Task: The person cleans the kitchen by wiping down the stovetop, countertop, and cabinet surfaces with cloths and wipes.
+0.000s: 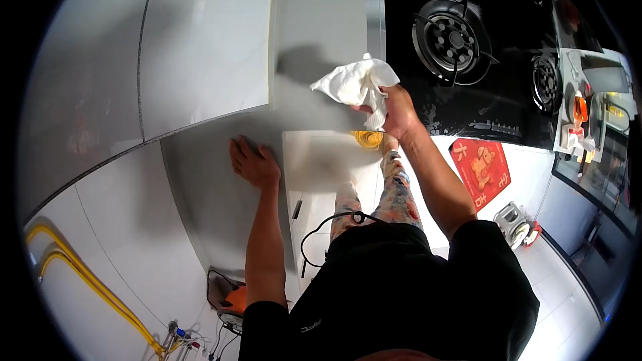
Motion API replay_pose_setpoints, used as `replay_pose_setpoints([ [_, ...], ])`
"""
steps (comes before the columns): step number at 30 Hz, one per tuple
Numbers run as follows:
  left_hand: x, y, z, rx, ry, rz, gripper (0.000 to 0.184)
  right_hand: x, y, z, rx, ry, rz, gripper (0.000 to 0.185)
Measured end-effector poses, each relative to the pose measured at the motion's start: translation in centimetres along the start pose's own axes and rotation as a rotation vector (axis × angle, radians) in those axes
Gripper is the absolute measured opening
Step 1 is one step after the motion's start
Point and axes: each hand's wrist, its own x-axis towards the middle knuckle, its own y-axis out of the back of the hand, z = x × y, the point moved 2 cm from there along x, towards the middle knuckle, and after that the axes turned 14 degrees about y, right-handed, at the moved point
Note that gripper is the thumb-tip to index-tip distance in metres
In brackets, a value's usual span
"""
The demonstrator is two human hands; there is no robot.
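Observation:
A crumpled white paper towel (354, 83) is gripped in my right hand (399, 113), its loose part spreading to the left above the grey countertop (314, 0). That hand is by the front left corner of a black gas stove (491, 97), which has wet-looking spots along its front edge. My left hand (255, 164) lies palm down on the left stretch of the counter, fingers somewhat apart and holding nothing. The towel hides most of my right fingers.
Two burners stand on the stove, the larger burner (455, 40) nearer. White tiled wall (207, 40) borders the counter. A red mat (480, 170) lies on the floor at right. Yellow pipes (100, 294) and an orange-and-black appliance (234, 301) are at lower left.

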Motion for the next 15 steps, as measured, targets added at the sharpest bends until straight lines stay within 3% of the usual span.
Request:
replay_pose_setpoints([
  [2,0.0,0.1,0.0,0.006,0.008,-0.012,0.061,1.5,2.2,0.9,-0.173,0.011,0.004,0.042],
  [4,-0.1,0.2,0.1,0.006,0.020,-0.024,0.062,2.0,3.3,0.1,-0.979,0.678,0.033,0.037],
  [5,-0.1,0.3,0.0,0.005,0.028,-0.035,0.062,1.9,3.3,0.4,-1.088,0.812,0.073,0.042],
  [6,-0.1,0.2,-0.1,0.008,0.032,-0.037,0.062,1.8,3.7,0.9,-1.089,0.810,0.069,0.042],
  [8,0.1,0.0,-0.2,-0.005,0.018,-0.041,0.063,0.5,2.2,0.4,-1.608,1.116,-0.018,0.048],
  [10,0.2,-0.1,-0.1,-0.025,0.024,-0.039,0.063,0.3,1.8,0.9,-1.654,1.159,-0.053,0.052],
  [14,0.2,0.2,0.1,-0.037,0.015,-0.057,0.062,0.5,1.5,4.1,-1.797,0.943,-0.152,0.053],
  [15,0.2,0.3,0.2,-0.041,0.011,-0.057,0.062,0.5,1.6,5.6,-1.814,1.022,-0.228,0.051],
])
